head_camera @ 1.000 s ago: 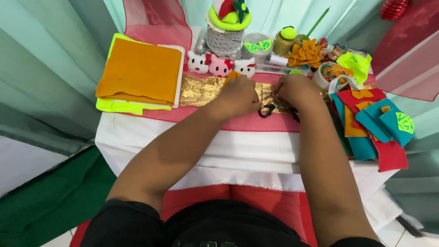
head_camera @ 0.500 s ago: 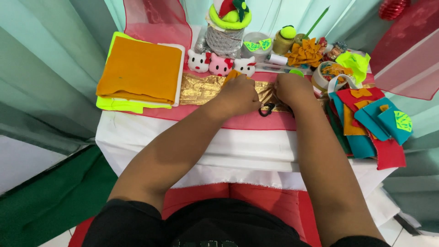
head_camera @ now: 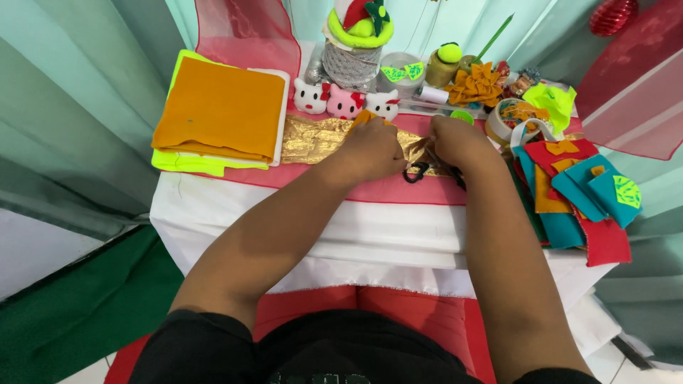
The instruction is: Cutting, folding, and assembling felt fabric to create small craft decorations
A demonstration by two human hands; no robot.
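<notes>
While the gold crinkled fabric strip [head_camera: 313,139] lay across the pink cloth [head_camera: 370,190] at the table's middle, left hand [head_camera: 375,151] closed on its orange-tipped end, right hand [head_camera: 459,142] gripped the strip beside black-handled scissors [head_camera: 416,173], three plush cat heads [head_camera: 345,102] just behind, folded orange felt [head_camera: 220,107] at left, teal and red felt pieces [head_camera: 583,199] at right.

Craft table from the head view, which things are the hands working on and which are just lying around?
In hand:
left hand and right hand on the gold fabric strip
black-handled scissors beneath them

Lying about:
orange felt stack
three cat plush heads
teal and red felt pieces
tape roll
</notes>
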